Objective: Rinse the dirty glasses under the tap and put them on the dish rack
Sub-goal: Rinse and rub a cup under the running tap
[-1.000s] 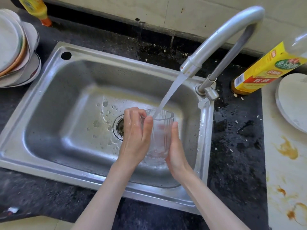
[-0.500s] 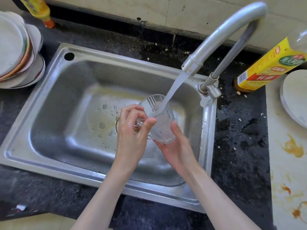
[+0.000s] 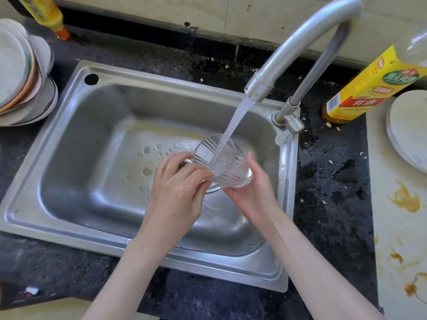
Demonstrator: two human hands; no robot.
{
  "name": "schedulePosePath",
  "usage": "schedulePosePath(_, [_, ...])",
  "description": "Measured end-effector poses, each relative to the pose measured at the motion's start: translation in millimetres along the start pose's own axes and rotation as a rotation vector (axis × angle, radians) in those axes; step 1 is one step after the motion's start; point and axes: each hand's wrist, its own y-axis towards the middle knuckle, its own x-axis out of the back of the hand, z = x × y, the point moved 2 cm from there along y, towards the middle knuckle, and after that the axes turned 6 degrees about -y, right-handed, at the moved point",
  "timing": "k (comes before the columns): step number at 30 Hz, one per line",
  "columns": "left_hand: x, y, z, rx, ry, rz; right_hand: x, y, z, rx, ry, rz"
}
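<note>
One ribbed glass point(image 3: 223, 161), tilted over the sink point(image 3: 76, 139) with tap point(image 3: 300, 42) water running in, clasped between left hand point(image 3: 178, 195) and right hand point(image 3: 254, 192): rinsing step; next, probably emptying, then racking (rack unseen).

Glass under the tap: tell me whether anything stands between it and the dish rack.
Cannot be settled: no dish rack shows in this view. The glass is held tilted over the sink by the left hand and right hand, with water running into it. Stacked plates sit left of the sink.
</note>
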Motion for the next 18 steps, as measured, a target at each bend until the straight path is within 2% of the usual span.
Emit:
schedulePosePath(2, [-2.2,0.9,-0.1,0.046,-0.056,0.084,1.8,1.7,1.5,-0.009,-0.051,-0.005])
schedulePosePath(5, [-1.3,8.1,-4.2,0.225,-0.206,0.218,2.0,1.4,2.5,-0.046,-0.039,-0.007])
schedulePosePath(8, [0.7,20.4,-7.0,0.44,-0.59,0.363,4.5,-0.4,5.2,-0.061,-0.068,0.02])
schedulePosePath(10, [0.2,29.1,-6.9,0.532,-0.81,0.571,5.9,-0.3,8.3,-0.044,-0.131,0.032])
schedulePosePath(12, [-5.9,31.4,-4.3,0.568,-0.903,0.759,5.4,0.9,12.5,-0.018,-0.204,0.024])
schedulePosePath(14, [-15.7,29.7,-2.1,0.526,-0.858,0.855,3.8,1.4,18.6,0.003,-0.317,0.005])
schedulePosePath(15, [-20.4,27.1,-1.2,0.485,-0.76,0.893,3.3,1.2,22.2,0.011,-0.376,0.001])
schedulePosePath(18, [-32.5,15.1,9.0,0.321,-0.194,0.939,4.5,1.3,31.0,-0.001,-0.51,0.009])
